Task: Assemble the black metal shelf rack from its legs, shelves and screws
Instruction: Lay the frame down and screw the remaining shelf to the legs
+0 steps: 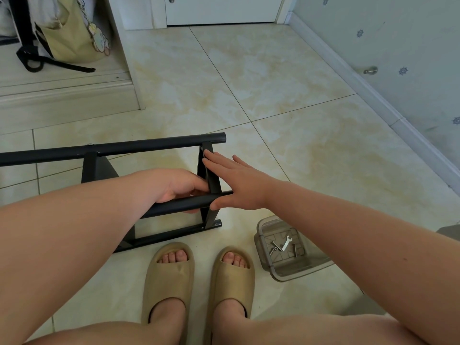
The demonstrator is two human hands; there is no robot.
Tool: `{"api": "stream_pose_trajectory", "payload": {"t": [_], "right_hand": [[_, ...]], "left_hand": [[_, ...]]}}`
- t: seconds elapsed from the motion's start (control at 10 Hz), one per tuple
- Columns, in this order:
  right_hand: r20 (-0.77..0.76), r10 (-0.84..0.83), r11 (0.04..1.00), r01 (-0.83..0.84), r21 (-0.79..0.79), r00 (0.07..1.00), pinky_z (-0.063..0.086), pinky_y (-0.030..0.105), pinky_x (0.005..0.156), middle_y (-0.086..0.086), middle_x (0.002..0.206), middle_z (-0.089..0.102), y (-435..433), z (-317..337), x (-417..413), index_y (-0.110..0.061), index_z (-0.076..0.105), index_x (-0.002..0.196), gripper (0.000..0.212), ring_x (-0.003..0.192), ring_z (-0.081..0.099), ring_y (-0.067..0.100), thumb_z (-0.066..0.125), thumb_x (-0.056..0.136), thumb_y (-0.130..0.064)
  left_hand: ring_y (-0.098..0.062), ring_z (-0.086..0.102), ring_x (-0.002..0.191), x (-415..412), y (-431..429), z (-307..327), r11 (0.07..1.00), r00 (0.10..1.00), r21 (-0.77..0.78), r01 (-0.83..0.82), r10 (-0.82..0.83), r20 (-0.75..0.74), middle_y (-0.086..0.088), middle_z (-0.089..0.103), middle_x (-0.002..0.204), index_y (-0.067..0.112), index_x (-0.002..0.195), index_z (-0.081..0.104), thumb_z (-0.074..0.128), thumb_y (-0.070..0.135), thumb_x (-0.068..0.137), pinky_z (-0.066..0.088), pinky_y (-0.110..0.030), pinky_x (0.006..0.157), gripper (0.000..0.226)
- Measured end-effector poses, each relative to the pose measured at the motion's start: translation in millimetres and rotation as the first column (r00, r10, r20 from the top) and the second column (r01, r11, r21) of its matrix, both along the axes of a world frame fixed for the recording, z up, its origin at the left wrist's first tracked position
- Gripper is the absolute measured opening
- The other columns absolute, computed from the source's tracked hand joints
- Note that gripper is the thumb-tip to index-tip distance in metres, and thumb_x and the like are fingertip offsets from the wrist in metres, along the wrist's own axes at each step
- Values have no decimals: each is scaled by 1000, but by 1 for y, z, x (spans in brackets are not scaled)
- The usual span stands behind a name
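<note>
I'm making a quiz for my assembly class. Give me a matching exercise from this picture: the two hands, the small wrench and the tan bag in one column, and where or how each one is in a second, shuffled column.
Column one
1. left hand
2. right hand
3. wrench
4. tan bag

Column two
A. lying in the clear box
B. fingers straight, flat against the shelf end
C. standing at the far upper left
D. curled round the near black leg

Pairs: 1-D, 2-B, 3-A, 4-C
</note>
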State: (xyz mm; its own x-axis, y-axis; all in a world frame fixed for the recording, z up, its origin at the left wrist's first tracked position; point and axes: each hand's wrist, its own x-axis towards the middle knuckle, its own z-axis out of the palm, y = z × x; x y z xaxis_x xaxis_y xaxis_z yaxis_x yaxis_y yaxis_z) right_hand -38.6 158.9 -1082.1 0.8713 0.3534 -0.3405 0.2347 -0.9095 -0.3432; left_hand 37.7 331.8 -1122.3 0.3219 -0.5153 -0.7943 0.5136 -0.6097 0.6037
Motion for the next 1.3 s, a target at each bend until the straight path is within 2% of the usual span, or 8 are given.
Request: {"api": "stream_pose_trajectory", "payload": {"t": [0.3, 0.5, 0.6, 0.7, 0.8, 0.9, 1.1, 1.3], "right_hand": [[-1, 2, 1000, -2, -4, 1000, -6, 38, 126, -7, 169, -11, 0, 0, 2, -19, 3, 162, 103, 155, -7, 9, 67, 90, -55], [-1, -4, 1000, 4, 7, 1000, -6, 37, 126, -6, 169, -10, 0, 0, 1, -19, 4, 162, 103, 155, -7, 9, 68, 90, -54], [1, -5, 1000, 5, 10, 1000, -6, 36, 126, -7, 169, -10, 0, -1, 0, -19, 4, 162, 103, 155, -7, 8, 68, 90, -54], [2, -7, 1000, 7, 10, 1000, -7, 36, 126, -7, 169, -9, 0, 0, 1, -19, 5, 162, 103, 155, -7, 8, 68, 90, -54], [-1, -5, 1000, 5, 10, 1000, -7, 36, 126, -7, 169, -9, 0, 0, 1, -19, 4, 162, 103, 155, -7, 9, 68, 90, -54], [-4, -6, 1000, 6, 13, 1000, -7, 36, 126, -7, 169, -9, 0, 1, 2, -19, 5, 162, 103, 155, -7, 8, 69, 89, -54], [-5, -6, 1000, 6, 14, 1000, -7, 37, 126, -5, 169, -8, 0, 1, 2, -18, 5, 162, 103, 155, -7, 9, 69, 89, -53], [-5, -6, 1000, 6, 14, 1000, -7, 37, 126, -6, 169, -8, 0, 1, 2, -19, 5, 162, 103, 155, -7, 8, 69, 89, -54]], "left_hand": [[-18, 68, 63, 2, 2, -1, 995, 999, -92, -24, 27, 34, -8, 72, 72, 10, 88, 70, 56, -2, 92, 53, -31, 70, 18], [-19, 66, 81, 0, 0, 0, 1000, 1000, 14, -10, 10, 5, -5, 73, 88, 11, 110, 71, 58, 20, 97, 57, -32, 73, 20], [-20, 65, 80, -2, -2, 1, 1000, 999, 23, 7, -8, 38, -8, 72, 88, 9, 106, 71, 63, 20, 94, 56, -31, 72, 18], [-18, 65, 63, -1, -2, 1, 1000, 997, -14, -4, 5, 83, -7, 70, 71, 8, 88, 70, 62, 8, 92, 53, -30, 70, 9], [-17, 65, 57, 1, 0, 1, 1000, 996, -31, 1, 2, 92, -7, 70, 68, 8, 88, 71, 61, 3, 90, 52, -29, 67, 11], [-17, 67, 63, 2, 1, 1, 999, 998, -48, -4, 7, 64, -7, 71, 75, 9, 93, 72, 58, 0, 91, 51, -29, 67, 16], [-16, 65, 79, -1, -1, 3, 999, 1000, 46, -2, 2, 1, -3, 73, 83, 13, 104, 72, 60, 21, 96, 56, -31, 71, 16], [-20, 63, 79, -1, -1, 3, 1000, 999, 24, 6, -7, 42, -10, 69, 91, 8, 107, 69, 60, 14, 96, 55, -30, 72, 15]]}}
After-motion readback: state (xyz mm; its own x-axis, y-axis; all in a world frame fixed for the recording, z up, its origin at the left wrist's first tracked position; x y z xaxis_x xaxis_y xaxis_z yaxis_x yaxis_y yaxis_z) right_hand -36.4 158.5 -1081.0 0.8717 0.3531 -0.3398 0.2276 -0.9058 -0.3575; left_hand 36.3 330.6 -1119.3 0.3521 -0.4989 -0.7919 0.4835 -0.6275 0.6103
